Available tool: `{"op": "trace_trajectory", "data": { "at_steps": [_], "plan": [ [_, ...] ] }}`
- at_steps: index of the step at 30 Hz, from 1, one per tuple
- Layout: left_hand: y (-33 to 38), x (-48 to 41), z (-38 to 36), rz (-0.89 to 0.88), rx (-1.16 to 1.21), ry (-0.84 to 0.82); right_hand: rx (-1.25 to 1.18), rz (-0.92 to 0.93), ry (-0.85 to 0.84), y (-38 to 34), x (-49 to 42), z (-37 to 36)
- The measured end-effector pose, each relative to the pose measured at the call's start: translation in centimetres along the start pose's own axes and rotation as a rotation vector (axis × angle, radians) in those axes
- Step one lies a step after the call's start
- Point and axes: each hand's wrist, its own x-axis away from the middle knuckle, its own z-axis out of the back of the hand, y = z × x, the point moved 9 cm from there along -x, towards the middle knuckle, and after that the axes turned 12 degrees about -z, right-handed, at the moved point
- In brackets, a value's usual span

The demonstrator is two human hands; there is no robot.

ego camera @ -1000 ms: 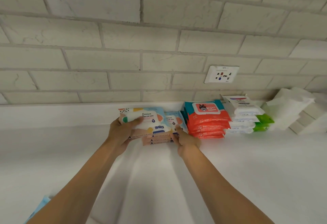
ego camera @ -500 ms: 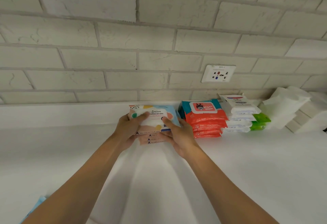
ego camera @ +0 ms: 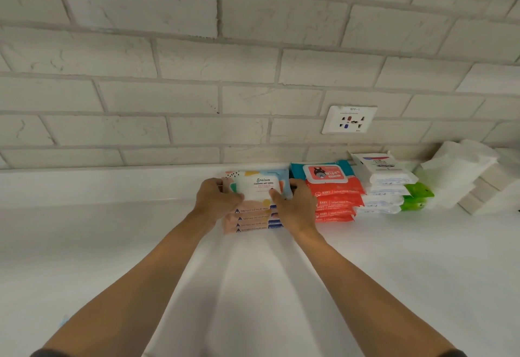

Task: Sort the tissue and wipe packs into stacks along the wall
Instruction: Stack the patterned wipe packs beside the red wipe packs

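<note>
A stack of several pastel cleaning wet wipe packs [ego camera: 257, 187] stands on the white counter by the wall. My left hand [ego camera: 215, 197] grips the stack's left side and my right hand [ego camera: 295, 201] grips its right side, thumbs lying on the top pack. To the right, touching, stands a stack of red baby wipe packs [ego camera: 333, 196] with a teal-edged top. Further right is a stack of white packs [ego camera: 384, 187] with green packs [ego camera: 417, 196] behind it.
Folded white tissue bundles [ego camera: 461, 176] lean at the far right against the brick wall. A wall socket [ego camera: 349, 119] sits above the stacks. The white counter [ego camera: 112, 244] stretches left and toward me. A bit of blue shows at the bottom left edge [ego camera: 64, 321].
The top pastel pack sat offset to the left with a second pile beside it; both hands have squared the packs into one stack next to the red stack.
</note>
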Motion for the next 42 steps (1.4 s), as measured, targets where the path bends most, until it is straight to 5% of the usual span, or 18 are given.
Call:
{"op": "trace_trajectory", "data": {
  "at_steps": [9,17,23,32,42],
  "plan": [
    [0.4,0.7,-0.3,-0.065,-0.138,0.054,0.710,0.231,0.187,-1.6,0.6,0.3],
    [0.3,1.3,0.0,-0.094,-0.353,0.045,0.675,0.320,0.149,-2.5,1.7,0.0],
    [-0.9,2.7,2.0,-0.058,-0.291,0.053,0.542,0.369,0.145,-3.2,3.6,0.3],
    [1.6,7.9,7.3,-0.226,-0.465,0.086,0.403,0.422,-0.215,-4.1,9.4,-3.5],
    [-1.2,15.0,14.4,-0.195,-0.585,-0.026,0.292,0.383,-0.571,-2.2,19.9,-9.3]
  ]
}}
